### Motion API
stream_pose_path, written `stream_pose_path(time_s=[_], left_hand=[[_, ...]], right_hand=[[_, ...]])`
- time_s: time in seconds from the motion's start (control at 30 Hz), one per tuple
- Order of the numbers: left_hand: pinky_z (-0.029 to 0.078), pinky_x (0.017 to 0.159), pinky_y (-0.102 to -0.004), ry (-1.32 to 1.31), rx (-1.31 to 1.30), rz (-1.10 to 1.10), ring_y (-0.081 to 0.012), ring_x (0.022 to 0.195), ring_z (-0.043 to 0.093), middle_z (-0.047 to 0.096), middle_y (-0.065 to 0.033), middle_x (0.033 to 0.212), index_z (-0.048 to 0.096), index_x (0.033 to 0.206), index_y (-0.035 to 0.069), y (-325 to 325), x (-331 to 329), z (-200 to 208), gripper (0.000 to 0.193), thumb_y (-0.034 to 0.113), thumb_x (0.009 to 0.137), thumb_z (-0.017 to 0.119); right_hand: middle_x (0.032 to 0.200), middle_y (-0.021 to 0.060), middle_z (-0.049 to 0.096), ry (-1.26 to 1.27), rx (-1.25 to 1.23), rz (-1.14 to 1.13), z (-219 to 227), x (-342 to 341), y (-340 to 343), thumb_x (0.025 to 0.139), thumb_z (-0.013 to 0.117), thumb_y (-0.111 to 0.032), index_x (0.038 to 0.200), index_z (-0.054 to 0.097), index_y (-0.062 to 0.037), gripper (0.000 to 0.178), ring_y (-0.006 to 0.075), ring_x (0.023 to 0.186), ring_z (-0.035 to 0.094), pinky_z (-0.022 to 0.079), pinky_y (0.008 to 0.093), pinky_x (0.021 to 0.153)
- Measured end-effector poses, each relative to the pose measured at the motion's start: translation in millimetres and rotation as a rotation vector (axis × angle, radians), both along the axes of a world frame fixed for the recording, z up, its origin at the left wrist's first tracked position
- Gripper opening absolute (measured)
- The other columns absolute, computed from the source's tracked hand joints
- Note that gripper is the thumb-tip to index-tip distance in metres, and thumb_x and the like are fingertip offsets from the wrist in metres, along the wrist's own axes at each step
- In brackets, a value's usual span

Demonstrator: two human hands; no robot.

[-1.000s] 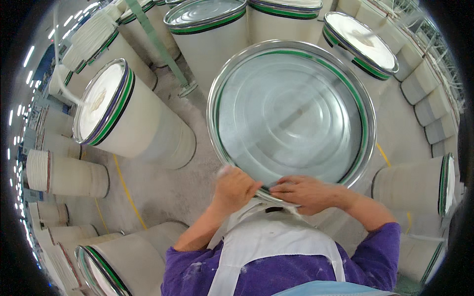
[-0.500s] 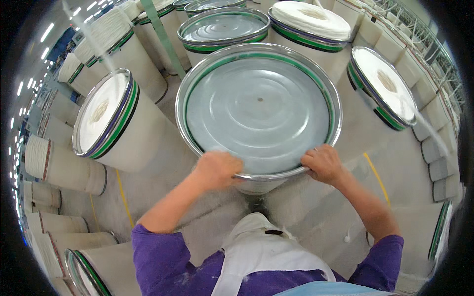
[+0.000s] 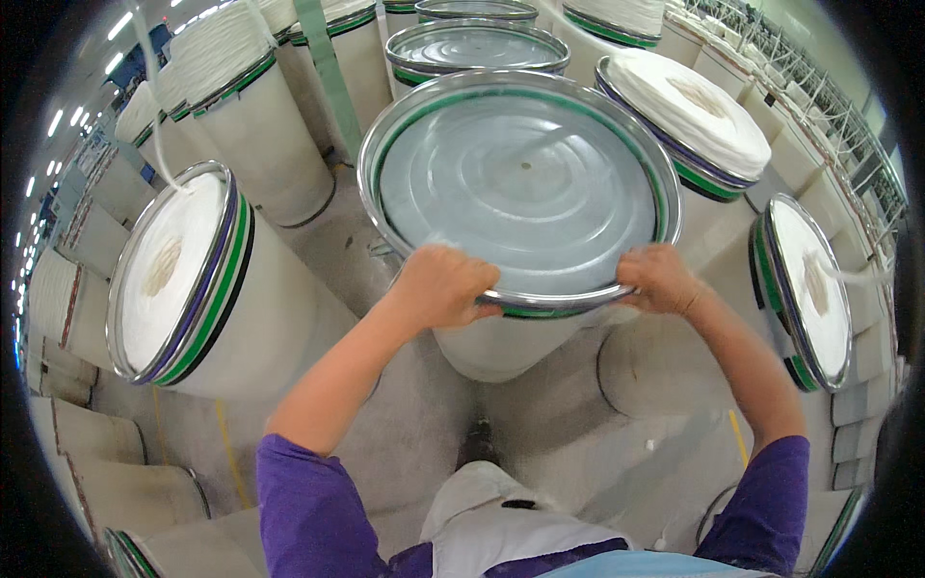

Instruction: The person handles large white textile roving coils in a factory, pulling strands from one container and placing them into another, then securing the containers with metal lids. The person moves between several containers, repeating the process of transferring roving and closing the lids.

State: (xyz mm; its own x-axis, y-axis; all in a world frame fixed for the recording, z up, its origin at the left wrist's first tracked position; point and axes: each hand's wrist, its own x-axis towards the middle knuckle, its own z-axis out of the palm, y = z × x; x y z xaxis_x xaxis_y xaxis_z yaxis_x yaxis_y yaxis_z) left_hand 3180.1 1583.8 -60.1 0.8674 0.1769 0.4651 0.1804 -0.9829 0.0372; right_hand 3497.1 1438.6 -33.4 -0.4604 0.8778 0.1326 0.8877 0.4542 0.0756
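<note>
Both my hands grip the near rim of a tall white can with a shiny metal edge and a green band. Its round grey top plate shows no fibre on it. My left hand is closed over the rim at the near left, and my right hand is closed on it at the near right. On the left stands a can full of coiled white sliver. To the right are two more filled cans, one with a coil heaped above its rim and one with sliver pulled off it.
Beyond the held can stand other grey-topped cans. A green post rises at the far left of them. Strands of sliver hang upward at the left. Rows of cans line both sides, and yellow lines mark the floor.
The held can has moved forward with my hands still on its rim. The filled cans at the left and right now sit closer to me and farther back along my sides.
</note>
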Motion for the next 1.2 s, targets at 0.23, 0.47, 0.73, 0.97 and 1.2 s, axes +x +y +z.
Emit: stream_pose_path(time_s=[0.23, 0.47, 0.73, 0.97, 1.2], left_hand=[[0.048, 0.060, -0.0440, 0.025, 0.015, 0.199, -0.0335, 0.068, 0.064, 0.063, -0.0113, 0.067, 0.064, 0.076, 0.009, 157.9, 52.6, 0.9, 0.047, 0.050, 0.062, 0.082], [0.050, 0.065, -0.0425, 0.079, 0.051, 0.344, -0.0322, 0.072, 0.066, 0.066, -0.0095, 0.068, 0.067, 0.076, 0.011, 321.6, 100.0, 11.8, 0.044, 0.052, 0.064, 0.079], [0.051, 0.067, -0.0420, 0.061, 0.051, 0.378, -0.0303, 0.074, 0.067, 0.068, -0.0083, 0.071, 0.069, 0.077, 0.011, 482.0, 152.1, 11.9, 0.043, 0.051, 0.064, 0.079], [0.053, 0.068, -0.0424, 0.031, -0.002, 0.405, -0.0311, 0.076, 0.068, 0.070, -0.0093, 0.077, 0.070, 0.084, 0.012, 602.3, 201.3, 8.3, 0.043, 0.048, 0.064, 0.080], [0.051, 0.063, -0.0437, -0.001, -0.027, 0.473, -0.0302, 0.072, 0.067, 0.068, -0.0094, 0.074, 0.066, 0.076, 0.011, 740.3, 250.7, 16.9, 0.039, 0.045, 0.063, 0.082]], right_hand=[[0.087, 0.0086, 0.062, 0.122, 0.189, -0.061, -13.6, 55.4, 170.1, 0.063, 0.085, -0.032, 0.090, 0.056, -0.0092, 0.046, 0.0334, 0.086, 0.061, 0.047, 0.0459, 0.073], [0.087, 0.0100, 0.062, 0.165, 0.222, -0.124, -6.2, 86.6, 344.0, 0.062, 0.087, -0.025, 0.092, 0.056, -0.0076, 0.046, 0.0331, 0.090, 0.059, 0.046, 0.0433, 0.079], [0.088, 0.0089, 0.061, 0.160, 0.191, -0.117, -11.3, 144.8, 522.7, 0.063, 0.086, -0.023, 0.093, 0.056, -0.0079, 0.045, 0.0319, 0.092, 0.058, 0.046, 0.0417, 0.082], [0.090, 0.0093, 0.062, 0.169, 0.108, -0.065, -2.7, 204.7, 670.2, 0.063, 0.086, -0.023, 0.094, 0.057, -0.0074, 0.045, 0.0327, 0.092, 0.057, 0.047, 0.0434, 0.082], [0.091, 0.0068, 0.062, 0.141, 0.081, 0.024, 8.0, 253.8, 844.2, 0.062, 0.086, -0.019, 0.087, 0.057, -0.0088, 0.040, 0.0314, 0.096, 0.058, 0.047, 0.0426, 0.084]])
